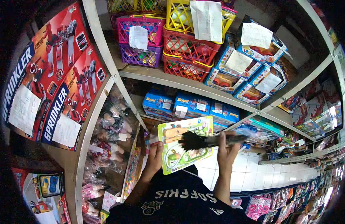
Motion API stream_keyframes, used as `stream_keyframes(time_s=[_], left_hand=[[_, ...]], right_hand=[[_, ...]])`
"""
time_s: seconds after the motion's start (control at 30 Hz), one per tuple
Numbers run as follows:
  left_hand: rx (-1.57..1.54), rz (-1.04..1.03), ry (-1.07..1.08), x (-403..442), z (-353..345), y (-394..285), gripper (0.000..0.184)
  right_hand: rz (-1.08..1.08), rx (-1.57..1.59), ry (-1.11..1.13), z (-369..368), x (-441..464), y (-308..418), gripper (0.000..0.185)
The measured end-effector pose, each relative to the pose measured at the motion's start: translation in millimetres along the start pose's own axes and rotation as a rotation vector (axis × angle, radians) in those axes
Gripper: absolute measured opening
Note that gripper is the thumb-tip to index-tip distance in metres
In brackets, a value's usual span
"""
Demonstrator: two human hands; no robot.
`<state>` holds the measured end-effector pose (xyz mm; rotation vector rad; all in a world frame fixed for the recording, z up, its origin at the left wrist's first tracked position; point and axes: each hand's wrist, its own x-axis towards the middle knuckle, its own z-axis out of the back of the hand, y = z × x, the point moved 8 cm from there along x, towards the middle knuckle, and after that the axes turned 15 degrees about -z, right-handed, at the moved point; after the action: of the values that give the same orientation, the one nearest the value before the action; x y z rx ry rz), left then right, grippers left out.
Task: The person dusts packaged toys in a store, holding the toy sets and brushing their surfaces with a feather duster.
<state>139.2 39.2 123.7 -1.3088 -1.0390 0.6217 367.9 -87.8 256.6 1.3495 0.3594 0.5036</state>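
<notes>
My left hand [155, 155] grips the left edge of a carded toy set [168, 158], a pale green and yellow pack with moulded plastic pieces on its front. The pack is held tilted in front of my chest. In my right hand [227, 148] is a brush [193, 141] with dark bristles, held by its handle. The bristles lie over the front of the pack and hide part of it. Motion blurs the handle's far end. Just behind the pack, blue train toy boxes [193, 108] stand on a lower shelf.
Metal shelving [172, 82] runs across in front of me. Above it are stacked plastic baskets [189, 48] and boxed toys [251, 71]. Large red sprinkler toy boxes [64, 86] stand at left, over bagged dolls [110, 142]. A white tiled floor [251, 175] shows at right, beside more packed shelves.
</notes>
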Motion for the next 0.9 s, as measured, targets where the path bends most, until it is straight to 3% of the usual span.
stream_keyframes(time_s=[0.03,0.07,0.1,0.13,0.17,0.2,0.23,0.3,0.4,0.43,0.5,0.57,0.6,0.63,0.7,0.77,0.8,0.87,0.9], left_hand=[[-0.077,0.044,-0.024,-1,-2,4,0.038],[-0.154,0.089,-0.047,-3,-3,9,0.038],[-0.038,0.070,0.033,-6,4,17,0.037],[0.080,0.049,0.112,-8,11,26,0.037],[-0.020,0.035,0.045,-12,11,37,0.037],[-0.121,0.017,-0.020,-14,9,40,0.036],[0.043,0.003,-0.017,-9,13,15,0.036],[-0.013,-0.034,-0.073,-7,16,-11,0.035],[-0.090,0.066,-0.019,-15,15,-12,0.036],[0.009,0.021,-0.025,-15,19,-9,0.036],[0.127,0.052,0.037,-23,28,-3,0.036],[0.203,-0.005,0.026,-28,35,1,0.037],[0.205,0.019,0.030,-27,37,-18,0.039],[0.115,-0.026,-0.019,-30,41,-15,0.041],[0.004,-0.080,-0.087,-37,44,-15,0.045],[-0.073,-0.039,-0.115,-43,47,-15,0.048],[-0.136,0.008,-0.126,-46,46,-13,0.049],[-0.071,0.009,-0.086,-45,49,-26,0.048],[0.003,0.008,-0.046,-43,50,-31,0.048]], right_hand=[[0.200,-0.210,0.052,-14,-15,27,0.010],[0.224,-0.126,0.234,-31,-27,30,0.012],[0.347,-0.130,0.436,-46,-35,33,0.011],[0.237,-0.021,0.442,-46,-35,28,0.011],[0.127,0.090,0.449,-48,-37,23,0.011],[0.177,-0.050,0.370,-42,-35,30,0.009],[0.121,-0.040,0.290,-34,-29,20,0.006],[0.157,-0.144,0.116,-17,-14,6,0.007],[0.104,-0.019,0.055,-28,-34,30,0.014],[0.215,-0.083,0.230,-44,-41,28,0.014],[0.141,0.025,0.546,-72,-56,30,0.011],[0.123,-0.043,0.415,-62,-53,19,0.010],[0.078,-0.134,0.249,-43,-43,-8,0.009],[0.028,-0.005,0.210,-38,-40,7,0.009],[0.106,-0.092,0.049,-20,-22,8,0.009],[0.173,0.034,-0.079,-13,-17,-1,0.009],[0.277,-0.110,-0.038,-17,-20,8,0.010],[0.218,0.115,-0.040,-31,-39,12,0.016],[0.409,0.301,0.128,-44,-49,39,0.016]])
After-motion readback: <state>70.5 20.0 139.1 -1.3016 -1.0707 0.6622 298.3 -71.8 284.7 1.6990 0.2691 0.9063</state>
